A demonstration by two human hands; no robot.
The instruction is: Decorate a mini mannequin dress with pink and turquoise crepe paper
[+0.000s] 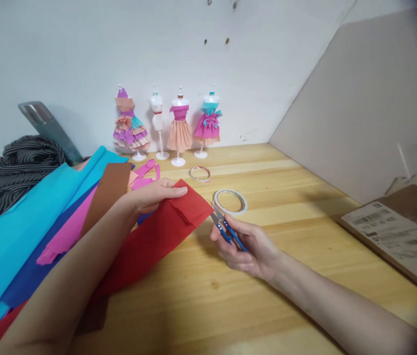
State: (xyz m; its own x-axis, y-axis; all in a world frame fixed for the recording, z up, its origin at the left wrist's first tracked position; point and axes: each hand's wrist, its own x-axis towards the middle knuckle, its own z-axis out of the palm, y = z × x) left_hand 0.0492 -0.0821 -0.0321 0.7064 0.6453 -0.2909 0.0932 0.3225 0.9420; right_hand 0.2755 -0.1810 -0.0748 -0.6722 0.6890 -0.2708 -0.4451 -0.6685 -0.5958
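Observation:
Folded red crepe paper (160,236) hangs from my left hand (156,195), whose thumb presses on its upper edge. My right hand (243,246) grips small blue-handled thread snips (228,232). Their blades point up and left, close to the right corner of the red paper; whether they touch it I cannot tell. Just behind the snips lies a white roll of tape (244,203) on the wooden table (286,222). A smaller ring of tape (191,173) is farther back.
Several mini dress forms, one in a peach skirt (181,133), stand along the wall. Turquoise paper (42,207), brown paper (108,185), pink and blue sheets and a striped cloth (31,153) cover the left. A labelled cardboard box (400,236) sits at right.

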